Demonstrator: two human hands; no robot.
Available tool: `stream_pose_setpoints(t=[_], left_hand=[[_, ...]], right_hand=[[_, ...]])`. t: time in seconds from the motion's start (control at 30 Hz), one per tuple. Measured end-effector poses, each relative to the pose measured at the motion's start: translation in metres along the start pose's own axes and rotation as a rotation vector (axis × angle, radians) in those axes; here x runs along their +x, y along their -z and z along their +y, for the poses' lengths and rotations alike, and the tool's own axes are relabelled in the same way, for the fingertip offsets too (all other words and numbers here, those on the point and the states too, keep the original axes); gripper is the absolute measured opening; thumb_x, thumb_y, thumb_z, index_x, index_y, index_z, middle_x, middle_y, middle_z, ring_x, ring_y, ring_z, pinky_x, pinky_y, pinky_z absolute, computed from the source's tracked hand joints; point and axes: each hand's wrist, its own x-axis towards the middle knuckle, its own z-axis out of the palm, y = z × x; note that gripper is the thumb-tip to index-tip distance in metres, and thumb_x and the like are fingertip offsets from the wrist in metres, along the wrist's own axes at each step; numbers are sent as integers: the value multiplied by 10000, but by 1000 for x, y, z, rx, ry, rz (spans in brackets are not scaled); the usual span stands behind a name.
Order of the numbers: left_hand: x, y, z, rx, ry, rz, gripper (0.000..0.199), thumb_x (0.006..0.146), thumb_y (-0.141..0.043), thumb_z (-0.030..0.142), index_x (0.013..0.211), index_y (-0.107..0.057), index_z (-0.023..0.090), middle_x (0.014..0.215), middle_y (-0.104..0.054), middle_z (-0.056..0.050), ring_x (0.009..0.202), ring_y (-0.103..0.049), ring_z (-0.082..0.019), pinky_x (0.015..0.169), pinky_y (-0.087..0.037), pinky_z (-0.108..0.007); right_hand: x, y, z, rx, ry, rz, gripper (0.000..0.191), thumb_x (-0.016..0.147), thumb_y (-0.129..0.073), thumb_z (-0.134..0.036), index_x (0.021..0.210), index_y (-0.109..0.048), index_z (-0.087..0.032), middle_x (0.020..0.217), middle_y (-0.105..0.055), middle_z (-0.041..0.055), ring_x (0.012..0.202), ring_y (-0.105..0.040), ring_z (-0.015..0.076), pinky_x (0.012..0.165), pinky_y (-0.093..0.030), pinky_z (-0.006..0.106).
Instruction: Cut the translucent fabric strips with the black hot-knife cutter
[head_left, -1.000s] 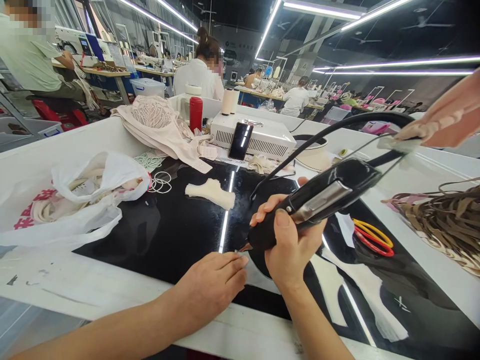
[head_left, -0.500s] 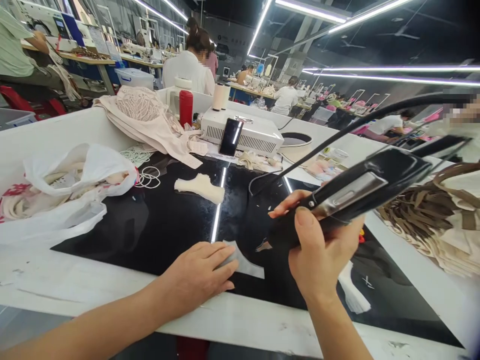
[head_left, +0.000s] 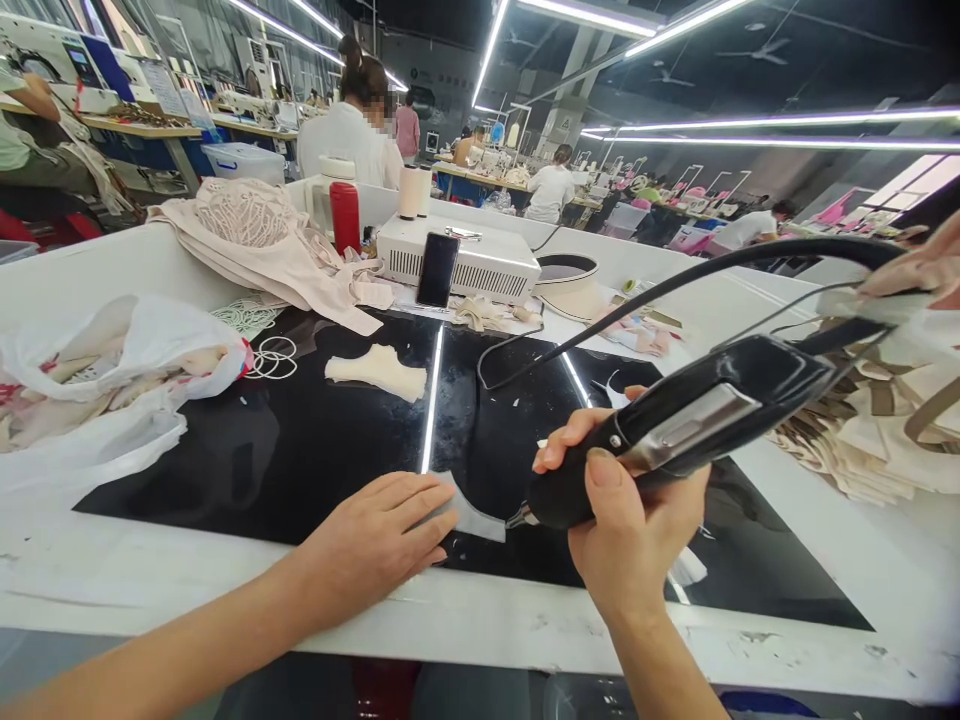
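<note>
My left hand [head_left: 390,530] lies flat, fingers stretched out, on a thin grey-white curved piece [head_left: 476,520] on the black mat [head_left: 300,460]. In my right hand [head_left: 637,500] is a black handheld tool [head_left: 690,420] with a metal plate on its side and a cable at its rear. The tool's pointed metal tip [head_left: 521,517] is at the right end of the curved piece; whether they touch is hard to tell. A cream fabric piece [head_left: 379,372] rests farther back on the mat.
A white plastic bag [head_left: 165,370] lies at left, beige garments [head_left: 262,240] behind it. A phone [head_left: 438,270] leans on a white box [head_left: 487,262]. Fabric pieces [head_left: 862,430] are stacked at right. Another person's hand [head_left: 919,265] is at the far right by the cable.
The tool in my right hand has come down and left, its tip now by the curved piece. The whole view has shifted slightly. The other person's hand shows more clearly at the right.
</note>
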Motion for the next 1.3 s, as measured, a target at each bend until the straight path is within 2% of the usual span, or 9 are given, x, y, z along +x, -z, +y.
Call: stream_pose_setpoints(t=[0.17, 0.33, 0.6, 1.03, 1.3], left_hand=[[20, 1, 10, -29, 45, -30, 240, 1050, -530, 271, 1234, -605, 137, 1175, -704, -84, 1125, -656, -228, 1013, -522, -395], [37, -12, 15, -109, 137, -77, 206, 1007, -623, 289, 1161, -612, 153, 1092, -695, -66, 1053, -666, -228, 920, -544, -387], [36, -20, 13, -227, 160, -63, 68, 1007, -613, 220, 1029, -648, 166, 1089, -697, -34, 1035, -655, -201, 932, -542, -380], [38, -21, 16, -170, 84, 33, 143, 1033, -542, 179, 961, -663, 150, 1021, -726, -41, 977, -680, -199, 871, -567, -366], [34, -21, 15, -187, 85, 10, 96, 1011, -574, 165, 986, -667, 164, 1076, -715, -41, 1005, -685, -209, 894, -582, -384]], right_hand=[[3, -3, -4, 15, -5, 29, 403, 880, -747, -276, 1214, -523, -299, 873, -650, -37, 654, -642, 141, 620, -568, 328], [2, -6, -2, 51, -13, 58, 453, 858, -764, -260, 1230, -509, -300, 864, -665, -38, 631, -646, 138, 596, -568, 313], [0, -8, 1, 76, -10, 60, 463, 840, -769, -253, 1228, -520, -295, 874, -670, -40, 641, -641, 133, 608, -572, 304], [-4, -4, 3, 69, 1, 40, 452, 837, -757, -195, 1219, -542, -307, 880, -683, -27, 642, -636, 144, 572, -558, 302], [-3, -7, 2, 77, -9, 60, 463, 832, -766, -195, 1222, -534, -289, 865, -698, -27, 632, -636, 147, 570, -555, 313]])
